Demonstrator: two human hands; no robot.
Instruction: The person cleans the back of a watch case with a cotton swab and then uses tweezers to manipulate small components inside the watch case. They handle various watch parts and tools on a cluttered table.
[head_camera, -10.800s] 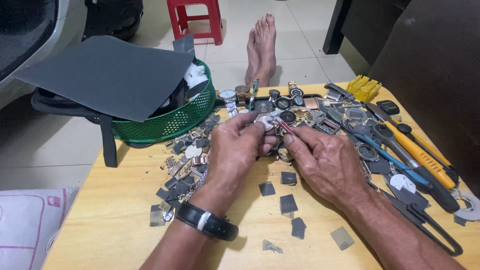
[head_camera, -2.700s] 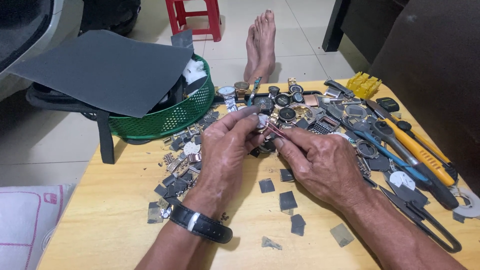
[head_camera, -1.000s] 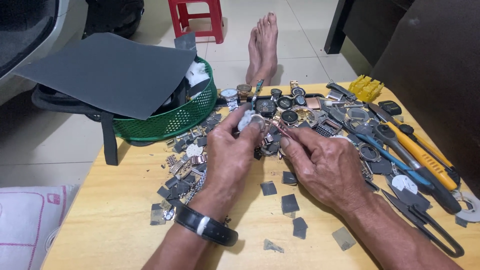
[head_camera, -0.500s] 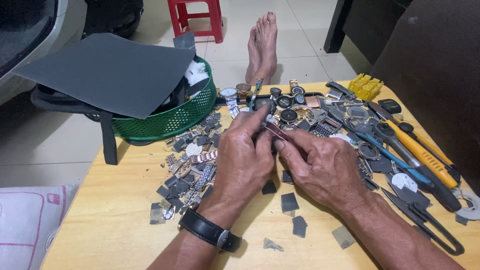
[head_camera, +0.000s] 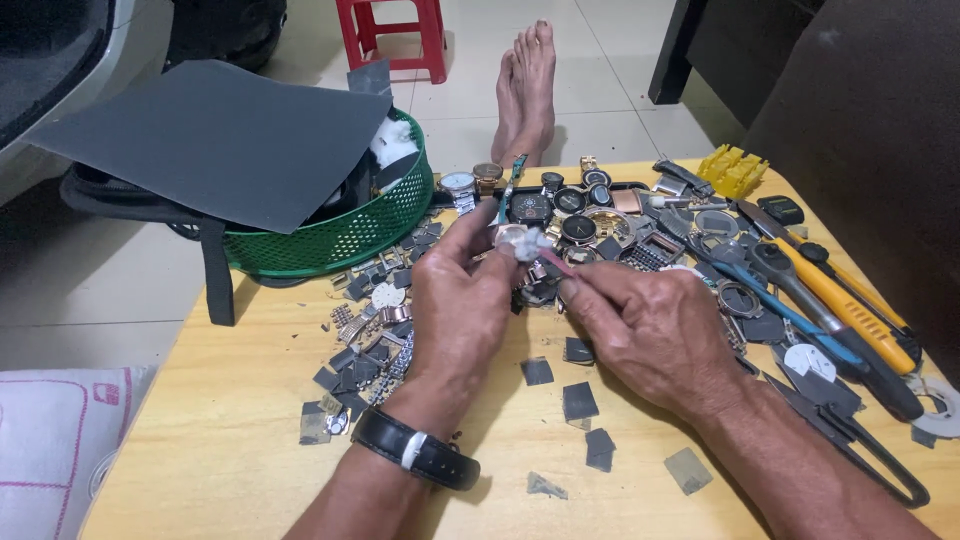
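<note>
My left hand (head_camera: 462, 300) was pinched shut on a small silvery watch part (head_camera: 522, 241), lifted just above the tabletop, thumb and forefinger closed around its edge. My right hand (head_camera: 655, 330) was closed on a thin pink-handled tool (head_camera: 556, 264), its tip brought right up against the part, so the two hands met almost knuckle to knuckle. I judged I was in the middle of working on that piece, cleaning or prying at it; what the tip was doing exactly I could not tell, since the fingers covered it. Just beyond my fingertips lay the row of watch faces (head_camera: 560, 205), and past my right hand the yellow-handled cutter (head_camera: 850, 305) and blue-handled pliers (head_camera: 790, 310). Off my left wrist, with its black strap watch (head_camera: 418, 450), lay scattered bracelet links (head_camera: 365, 345), and farther out the green basket (head_camera: 340, 235) under a dark sheet (head_camera: 215, 135). Dark sanding squares (head_camera: 580, 402) lay between my forearms. The next move, as I judged it, called for a steady pinch on the left and a small, controlled stroke from the right, lest the piece spring loose into the clutter.
</note>
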